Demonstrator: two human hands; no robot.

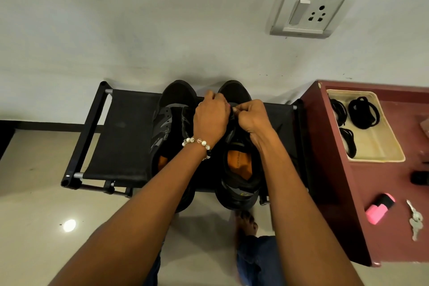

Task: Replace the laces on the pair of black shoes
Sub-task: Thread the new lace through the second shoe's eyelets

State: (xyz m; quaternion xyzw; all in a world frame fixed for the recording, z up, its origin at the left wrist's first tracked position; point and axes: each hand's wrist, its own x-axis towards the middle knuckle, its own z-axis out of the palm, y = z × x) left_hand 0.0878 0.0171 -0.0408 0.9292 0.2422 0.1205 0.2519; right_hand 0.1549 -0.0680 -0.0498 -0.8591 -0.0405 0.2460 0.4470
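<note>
**Both hands at the lacing of the right black shoe**

Up against a pale, scuffed plaster wall stands a low shoe rack (120,137), a black tubular frame with a taut black fabric shelf. At 1 o'clock on the wall sits a white switch-and-socket plate (311,10). Below, the floor (34,204) is glossy beige tile that mirrors a lamp at 8 o'clock.

Two black mesh shoes rest side by side on the fabric, toes to the wall, heels overhanging the front rail. Grey moulded overlays show on the left shoe (167,127); both have orange insoles. Over the right shoe (239,169), at the centre, the left hand (210,118) and the right hand (251,118) meet with fingers curled tight, knuckles up, pinching at the eyelet area; whether a lace is between the fingertips cannot be made out. A bracelet of pearly and clear beads (197,143) circles the left wrist.

At 3 o'clock a maroon surface (336,181) carries a shallow cream tray (380,146) holding coiled black laces (363,111). Near 4 o'clock lie a pink and black highlighter (379,209) and silvery keys (415,222).
</note>
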